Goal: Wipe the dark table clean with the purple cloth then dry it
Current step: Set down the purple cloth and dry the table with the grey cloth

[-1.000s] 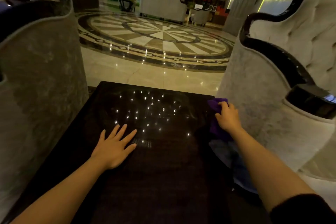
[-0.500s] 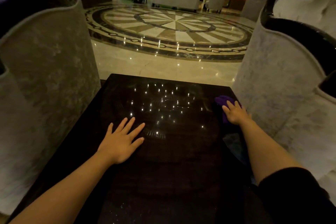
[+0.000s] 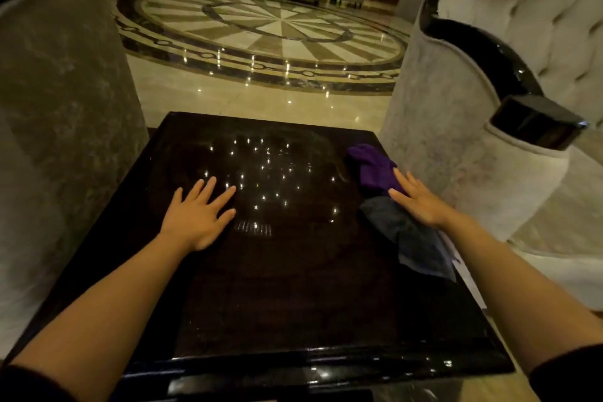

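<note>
The dark glossy table fills the middle of the view and reflects ceiling lights on its far half. A crumpled purple cloth lies at the table's far right edge. A dark blue-grey cloth lies spread just in front of it along the right edge. My right hand lies flat with fingers apart, palm over the blue-grey cloth, fingertips touching the near end of the purple cloth. It grips nothing. My left hand rests flat and spread on the table's left middle.
A tall grey upholstered chair back stands close on the left. A pale tufted armchair with black trim crowds the right edge. Beyond the table's far edge lies polished marble floor with a round inlay.
My right hand has drawn back off the purple cloth towards me, leaving most of it uncovered. The left hand has stayed flat in place. The camera has tilted down and pulled back.
</note>
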